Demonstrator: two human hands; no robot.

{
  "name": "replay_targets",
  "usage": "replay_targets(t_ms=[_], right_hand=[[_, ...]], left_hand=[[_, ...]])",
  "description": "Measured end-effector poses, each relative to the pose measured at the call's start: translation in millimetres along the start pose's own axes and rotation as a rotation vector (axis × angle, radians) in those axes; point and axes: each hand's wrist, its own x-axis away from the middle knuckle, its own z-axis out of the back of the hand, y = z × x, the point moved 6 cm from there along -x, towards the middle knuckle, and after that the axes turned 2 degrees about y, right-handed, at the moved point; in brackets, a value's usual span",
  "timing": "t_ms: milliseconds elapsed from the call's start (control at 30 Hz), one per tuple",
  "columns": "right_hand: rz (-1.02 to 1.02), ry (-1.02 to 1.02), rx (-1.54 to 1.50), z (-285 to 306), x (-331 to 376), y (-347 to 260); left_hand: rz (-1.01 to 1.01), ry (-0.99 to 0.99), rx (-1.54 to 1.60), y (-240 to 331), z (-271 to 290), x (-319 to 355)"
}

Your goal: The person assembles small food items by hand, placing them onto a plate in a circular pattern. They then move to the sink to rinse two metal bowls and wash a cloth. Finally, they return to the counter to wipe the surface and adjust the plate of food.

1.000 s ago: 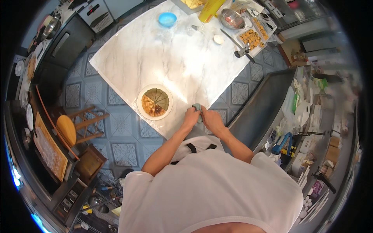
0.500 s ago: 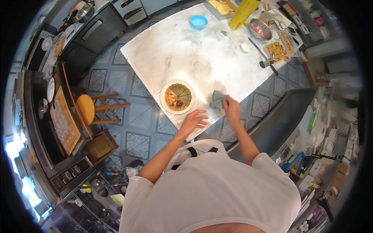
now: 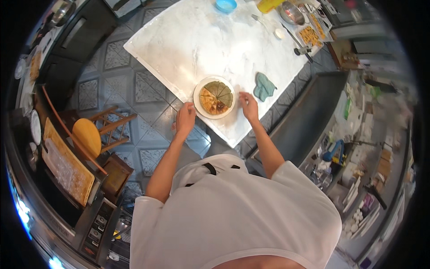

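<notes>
Item, centre of the frame: a round white plate [image 3: 197, 106] carrying a flat round pie cut into wedges [image 3: 217, 97], part golden-brown, part dark green, is sitting near the lower edge of a white marble-topped table [image 3: 201, 40] that is slanting across the upper middle of the frame.

Item, hands: the left hand [image 3: 185, 119] is hovering at the lower left rim of the plate, over the table edge, fingers loosely curled and holding nothing; whether it is touching the rim cannot be told. The right hand [image 3: 248, 104] is resting just right of the plate, fingers spread toward the rim, palm down, also holding nothing.

Item, right of the right hand: a crumpled grey-green cloth [image 3: 264, 87] is lying on the marble, apart from the plate.

Item, upper edge of the frame: a small blue bowl [image 3: 225, 5] is standing at the far side of the table; a metal mixing bowl [image 3: 291, 12] and a tray of small golden pastries [image 3: 310, 35] are lying toward the upper right.

Item, left of the frame: a wooden stool with a round yellow seat [image 3: 87, 136] is standing on the patterned grey tile floor [image 3: 123, 71]; a long wooden board [image 3: 67, 168] is lying below it.

Item, lower frame: the person's white short-sleeved garment [image 3: 233, 215] is filling the foreground.
</notes>
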Motion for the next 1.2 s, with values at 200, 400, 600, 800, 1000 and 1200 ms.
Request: replay_targets(t_ms=[200,400,600,800,1000,1200], right_hand=[[-0.208,-0.065,0.016,-19,-11,-12],[-0.814,-0.063,-0.574,-43,49,7],[-0.758,0.014,-0.671,-43,10,-3],[-0.141,0.230,0.465,38,-83,49],[-0.248,0.118,0.715,53,-54,31],[-0.503,0.449,0.584,-41,63,-75]], left_hand=[[-0.035,-0.104,0.021,-4,-3,-33],[0.055,-0.228,0.027,-2,-1,-56],[0.049,-0.368,0.037,22,-10,-103],[0.080,-0.489,0.411,112,-20,-169],[0.084,-0.630,0.348,126,56,-182],[0.274,-0.419,0.304,65,204,-179]])
